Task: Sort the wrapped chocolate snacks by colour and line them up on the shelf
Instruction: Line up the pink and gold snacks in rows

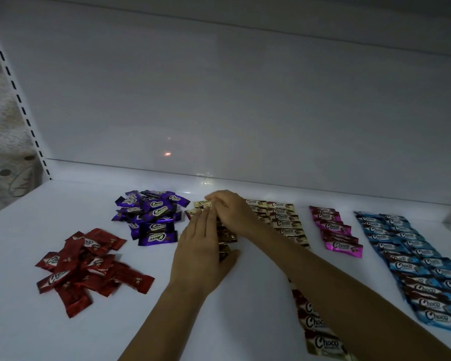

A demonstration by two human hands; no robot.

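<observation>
The left hand [201,254] and right hand [229,212] hide most of one column of gold-wrapped snacks [284,223]. The blue-wrapped snacks [412,256] run off the right edge.

Left hand [201,254], right hand [232,213] on gold snacks [284,224]

"Choco" stands in white script on the cream-gold wrappers [284,223]; left of them on purple wrappers [155,227] and red wrappers [54,278]; right of them on pink wrappers [341,246] and blue wrappers [406,267].

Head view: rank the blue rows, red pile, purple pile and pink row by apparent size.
1. blue rows
2. red pile
3. purple pile
4. pink row
Red lies nearer the camera than purple, so their order is unsure.
</observation>
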